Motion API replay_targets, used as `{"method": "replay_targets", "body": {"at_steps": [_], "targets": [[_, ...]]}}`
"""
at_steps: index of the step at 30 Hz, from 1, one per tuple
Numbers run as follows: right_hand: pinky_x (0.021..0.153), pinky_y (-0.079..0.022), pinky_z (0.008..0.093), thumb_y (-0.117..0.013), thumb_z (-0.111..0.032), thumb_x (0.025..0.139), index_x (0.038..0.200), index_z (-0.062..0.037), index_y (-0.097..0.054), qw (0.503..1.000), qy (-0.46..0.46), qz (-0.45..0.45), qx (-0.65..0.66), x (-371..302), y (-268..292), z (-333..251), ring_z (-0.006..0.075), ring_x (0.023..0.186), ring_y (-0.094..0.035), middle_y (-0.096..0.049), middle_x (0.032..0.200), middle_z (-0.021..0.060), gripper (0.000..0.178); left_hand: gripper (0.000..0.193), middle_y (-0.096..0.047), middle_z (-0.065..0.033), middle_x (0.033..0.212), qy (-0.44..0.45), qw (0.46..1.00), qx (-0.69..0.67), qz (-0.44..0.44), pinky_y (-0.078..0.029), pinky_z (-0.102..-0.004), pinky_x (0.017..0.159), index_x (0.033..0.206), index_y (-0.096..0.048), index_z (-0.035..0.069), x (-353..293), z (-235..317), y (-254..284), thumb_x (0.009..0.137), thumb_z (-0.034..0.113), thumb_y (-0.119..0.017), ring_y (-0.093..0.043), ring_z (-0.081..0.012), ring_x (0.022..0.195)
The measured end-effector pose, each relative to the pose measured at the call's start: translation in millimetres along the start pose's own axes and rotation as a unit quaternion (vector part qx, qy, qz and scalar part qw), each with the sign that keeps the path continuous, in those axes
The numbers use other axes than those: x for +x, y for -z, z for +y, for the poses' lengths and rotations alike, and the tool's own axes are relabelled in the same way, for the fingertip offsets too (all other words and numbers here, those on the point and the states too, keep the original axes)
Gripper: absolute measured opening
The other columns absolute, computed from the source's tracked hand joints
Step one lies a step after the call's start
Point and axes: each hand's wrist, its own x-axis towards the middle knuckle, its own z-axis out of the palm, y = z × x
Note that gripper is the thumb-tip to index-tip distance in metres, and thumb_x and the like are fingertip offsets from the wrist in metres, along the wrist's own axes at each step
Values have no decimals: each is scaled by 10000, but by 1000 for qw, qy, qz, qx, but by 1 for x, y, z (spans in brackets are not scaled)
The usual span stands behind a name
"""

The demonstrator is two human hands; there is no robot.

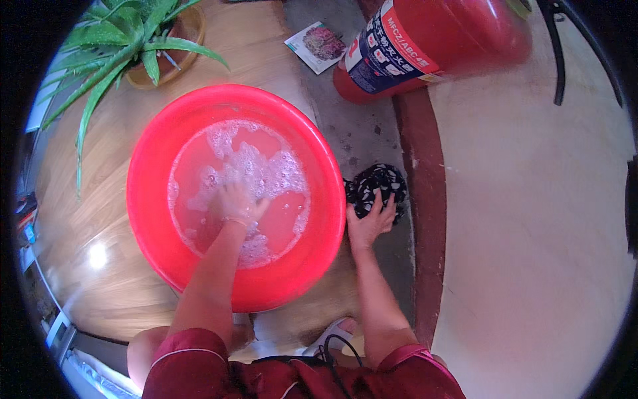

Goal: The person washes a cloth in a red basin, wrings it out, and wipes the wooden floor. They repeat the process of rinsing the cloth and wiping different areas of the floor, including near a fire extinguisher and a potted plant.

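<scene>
A large red plastic basin (149, 219) holds cloudy water with white suds (256, 166) floating in patches. My left hand (238, 203) dips into this water, palm down, thumb apart and fingers stretched out; the fingertips are partly lost in the foam. Just outside the basin's right rim lies a bunched black cloth (377, 183) with a white pattern, on the grey ledge. Over its near side my right hand (372, 223) is placed, fingers curled onto the fabric and thumb by the rim.
A red fire extinguisher (432, 43) stands at the far right beside a small printed packet (317, 46). At the far left, an aloe plant (126, 46) grows in a brown pot (196, 26). A pale wall (531, 219) with a dark red base band runs along the right.
</scene>
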Motion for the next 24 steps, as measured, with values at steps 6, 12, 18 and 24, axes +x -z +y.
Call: {"method": "replay_targets", "body": {"at_steps": [6,12,18,24], "targets": [[915,-258,562,-666,-341,557,1152,-176,-519,978,200,-3,49,102,-6,-42,397,1169,-314,-347,1304,153,634,728,-361,-207,1293,-79,934,36,347,-203,-499,992,1263,-407,51,9,-12,-47,741,556,-468,-318,-361,1201],[887,-305,536,-667,-337,555,1099,-176,-548,985,167,-42,-5,142,-2,-60,379,1102,-364,-396,1244,138,579,733,-350,-199,1304,-9,999,-20,44,-165,-493,1015,1293,-376,90,-2,2,-8,747,572,-457,-311,-351,1200],[887,-311,532,-670,-301,553,1053,-145,-556,973,217,-69,23,73,25,20,364,1090,-371,-395,1239,130,536,716,-373,-201,1290,-20,980,-76,183,-191,-493,1003,1284,-394,107,-3,-2,-21,739,564,-472,-324,-337,1201],[885,-304,524,-664,-275,579,1035,-88,-548,991,111,-51,-52,-31,39,79,378,1086,-371,-400,1224,159,506,714,-301,-180,1348,-37,987,-68,139,-242,-479,997,1293,-385,130,7,-12,-22,708,511,-536,-278,-330,1241]]}}
